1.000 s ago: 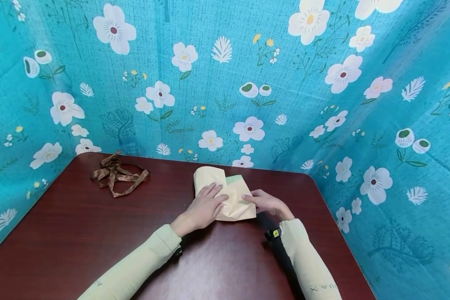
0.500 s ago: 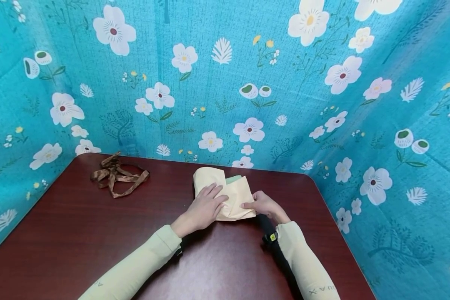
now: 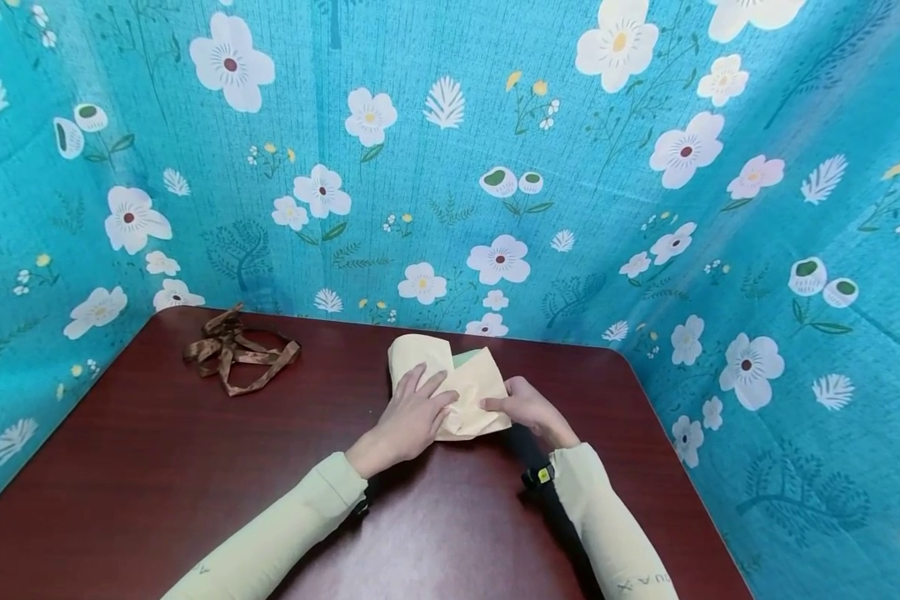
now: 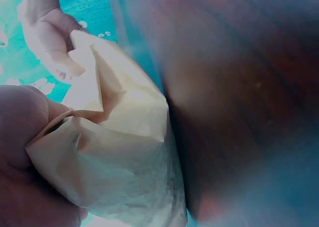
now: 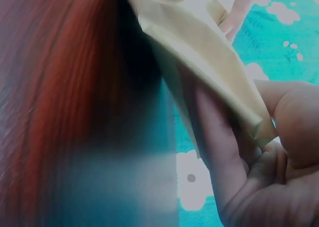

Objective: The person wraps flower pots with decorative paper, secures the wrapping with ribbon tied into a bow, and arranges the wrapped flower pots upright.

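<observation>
Tan wrapping paper lies folded and creased near the table's far edge, with a strip of something pale green showing at its top notch. My left hand rests across the paper's left part, fingers spread and fairly straight. On the other side, my right hand pinches the paper's right edge, thumb on top. In the right wrist view, fingers of that hand reach under the paper fold. The left wrist view shows the paper bulging and crumpled beside my left hand. What the paper covers is mostly hidden.
A tangled brown ribbon lies at the far left of the dark red-brown table. Blue floral cloth hangs close behind the table and along its sides.
My right hand has shifted slightly inward and now pinches the paper's edge. The right flap is lifted and more creased. My left hand stays nearly in place.
</observation>
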Tool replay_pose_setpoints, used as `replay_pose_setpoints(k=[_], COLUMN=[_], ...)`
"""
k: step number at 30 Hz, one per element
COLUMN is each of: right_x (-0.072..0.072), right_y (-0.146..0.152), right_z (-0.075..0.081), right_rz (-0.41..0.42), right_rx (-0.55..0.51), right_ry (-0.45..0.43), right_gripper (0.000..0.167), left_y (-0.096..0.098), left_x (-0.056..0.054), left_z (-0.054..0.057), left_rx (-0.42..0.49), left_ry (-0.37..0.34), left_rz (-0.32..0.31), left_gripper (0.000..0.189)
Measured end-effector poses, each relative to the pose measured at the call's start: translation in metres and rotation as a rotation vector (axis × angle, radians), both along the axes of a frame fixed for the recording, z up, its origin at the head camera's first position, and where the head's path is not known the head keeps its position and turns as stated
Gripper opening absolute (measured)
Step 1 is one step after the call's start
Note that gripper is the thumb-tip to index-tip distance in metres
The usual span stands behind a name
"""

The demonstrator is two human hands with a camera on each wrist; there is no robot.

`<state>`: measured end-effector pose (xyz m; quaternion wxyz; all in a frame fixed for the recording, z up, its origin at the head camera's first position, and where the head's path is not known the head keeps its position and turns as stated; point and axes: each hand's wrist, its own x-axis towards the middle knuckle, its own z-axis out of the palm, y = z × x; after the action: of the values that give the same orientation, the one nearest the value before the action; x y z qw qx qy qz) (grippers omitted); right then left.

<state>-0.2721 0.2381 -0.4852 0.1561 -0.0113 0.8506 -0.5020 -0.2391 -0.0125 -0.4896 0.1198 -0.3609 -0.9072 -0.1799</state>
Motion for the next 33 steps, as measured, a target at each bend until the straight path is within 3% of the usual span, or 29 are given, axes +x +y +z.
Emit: replay_pose_setpoints(k=[7,15,19,24,28,33], right_x=[-0.001,0.000,0.000,-0.001,-0.001,0.000], right_y=[-0.018,-0.035,-0.042,-0.048,-0.051,-0.057], right_z=[0.015,0.031,0.036,0.040,0.041,0.045], right_rz=[0.027,0.048,0.068,0.082,0.104,0.125], right_rx=[0.001,0.148,0.239,0.309,0.352,0.410], right_ry=[0.080,0.185,0.243,0.257,0.272,0.313], right_gripper=[0.014,0.016,0.022,0.029,0.036,0.047], left_y=[-0.001,-0.002,-0.002,-0.002,-0.004,-0.006], left_x=[0.000,-0.002,-0.003,-0.004,-0.005,-0.006], left_z=[0.001,-0.001,-0.002,-0.003,-0.003,-0.001], left_rx=[0.034,0.053,0.012,-0.034,0.039,0.160], left_ry=[-0.053,-0.034,0.019,0.144,0.169,0.150], left_rz=[0.012,0.007,0.017,0.046,0.072,0.079], left_gripper=[0.028,0.027,0.030,0.037,0.045,0.038])
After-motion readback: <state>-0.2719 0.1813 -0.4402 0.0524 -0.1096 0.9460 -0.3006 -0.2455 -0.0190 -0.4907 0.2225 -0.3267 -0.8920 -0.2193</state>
